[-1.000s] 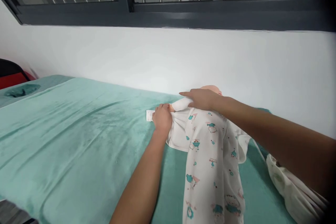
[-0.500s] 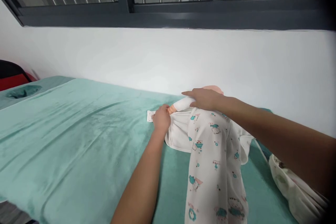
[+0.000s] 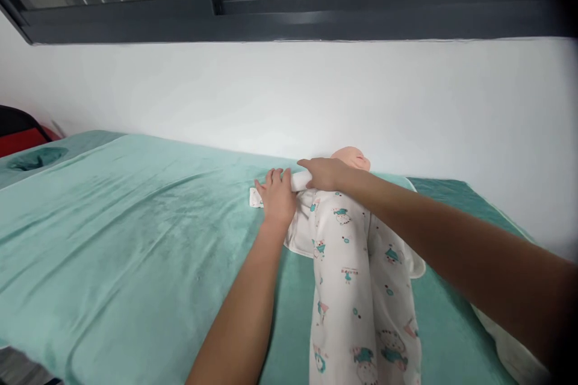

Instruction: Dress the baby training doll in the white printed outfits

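A baby doll (image 3: 350,157) lies on its back on the bed, its head by the wall and partly hidden by my right wrist. Its arm, in a white sleeve (image 3: 300,181), points left. My left hand (image 3: 279,194) is closed over the end of that arm, which the fingers hide. Near the shoulder, my right hand (image 3: 323,173) grips the sleeve with thumb and fingers. A white garment with teal and pink cartoon prints (image 3: 347,289) covers the doll's front and runs toward me. Its plain white inner side is spread under the arm.
A teal plush cover (image 3: 135,240) lies over the bed, with a wrinkled stretch on the left. White cloth (image 3: 519,349) lies at the lower right under my forearm. A red and black item (image 3: 20,132) stands far left. Behind are a white wall and a dark window frame (image 3: 316,24).
My right hand has moved left along the doll's arm, and the white sleeve now reaches my left hand, covering the bare forearm seen before. The doll's head shows more. The view has shifted slightly.
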Motion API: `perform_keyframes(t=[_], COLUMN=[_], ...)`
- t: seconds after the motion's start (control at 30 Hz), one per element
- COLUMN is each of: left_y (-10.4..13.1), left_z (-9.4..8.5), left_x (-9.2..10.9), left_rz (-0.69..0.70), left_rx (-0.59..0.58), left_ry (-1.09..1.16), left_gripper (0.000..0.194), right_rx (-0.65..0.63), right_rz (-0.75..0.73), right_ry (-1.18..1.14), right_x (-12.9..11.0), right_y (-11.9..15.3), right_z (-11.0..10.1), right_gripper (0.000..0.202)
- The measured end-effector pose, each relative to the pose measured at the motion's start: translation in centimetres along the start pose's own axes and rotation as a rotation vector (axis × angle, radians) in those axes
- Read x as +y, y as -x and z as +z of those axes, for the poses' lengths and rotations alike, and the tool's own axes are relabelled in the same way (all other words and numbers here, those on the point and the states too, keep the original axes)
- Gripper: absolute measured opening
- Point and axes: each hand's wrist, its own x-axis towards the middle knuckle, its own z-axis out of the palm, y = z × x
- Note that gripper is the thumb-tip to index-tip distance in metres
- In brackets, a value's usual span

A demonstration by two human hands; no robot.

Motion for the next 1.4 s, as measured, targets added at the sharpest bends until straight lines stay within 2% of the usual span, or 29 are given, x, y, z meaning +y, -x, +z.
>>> perform_keyframes(t=[0.07,0.17,0.23,0.3,0.37,0.4,0.47,0.57,0.67,0.77,0.83,0.9,1.03,1.1,1.2,1.3,1.4], left_y=[0.0,0.0,0.0,0.0,0.1,0.1,0.1,0.2,0.7,1.7,2.3,2.3,-0.2,-2.3,-5.1,-6.4,-6.4], left_z=[0.1,0.2,0.3,0.3,0.3,0.2,0.1,-0.2,-0.7,-1.7,-2.8,-3.8,-4.8,-4.3,-2.6,-0.5,1.1], left_x=[0.2,0.1,-0.1,-0.3,-0.3,-0.2,0.1,0.5,0.9,1.9,3.2,5.3,11.1,14.3,18.4,21.1,22.5], left_rz=[0.07,0.071,0.03,-0.017,-0.038,-0.033,-0.009,0.016,0.048,0.065,0.083,0.156,0.423,0.558,0.625,0.614,0.578], left_rx=[-0.047,-0.054,-0.032,-0.022,-0.027,-0.027,-0.026,-0.029,-0.019,0.029,0.046,0.03,-0.103,-0.259,-0.593,-0.704,-0.743], left_ry=[0.015,0.015,-0.003,-0.026,-0.044,-0.052,-0.067,-0.079,0.002,0.26,0.428,0.518,0.457,0.286,-0.079,-0.15,-0.154], left_gripper=[0.054,0.051,0.047,0.045,0.047,0.048,0.052,0.059,0.059,0.047,0.041,0.038,0.032,0.03,0.026,0.023,0.03], right_rx=[0.003,0.088,0.245,0.453,0.646,0.692,0.715,0.686,0.664,0.656,0.661,0.666,0.671,0.676,0.673,0.654,0.642], right_rz=[0.001,0.009,0.04,0.121,0.292,0.388,0.493,0.527,0.522,0.613,0.673,0.683,0.713,0.731,0.732,0.708,0.682], right_ry=[-0.016,-0.154,-0.313,-0.424,-0.439,-0.424,-0.403,-0.342,-0.252,-0.269,-0.325,-0.379,-0.495,-0.528,-0.537,-0.517,-0.496], right_x=[-0.3,0.2,1.3,3.1,5.2,6.3,8.1,9.9,10.9,11.8,12.2,12.2,11.9,11.9,12.1,12.2,12.3], right_y=[-0.1,1.6,3.9,6.7,9.1,10.1,11.2,11.7,11.8,12.1,12.2,12.2,11.9,11.8,11.8,11.9,12.0], right_z=[0.0,0.0,0.6,2.1,4.5,6.0,8.8,12.0,13.0,12.6,12.2,11.9,11.8,11.8,11.8,11.6,11.5], right_gripper=[0.068,0.063,0.054,0.047,0.045,0.046,0.051,0.05,0.045,0.046,0.047,0.047,0.044,0.044,0.044,0.043,0.041])
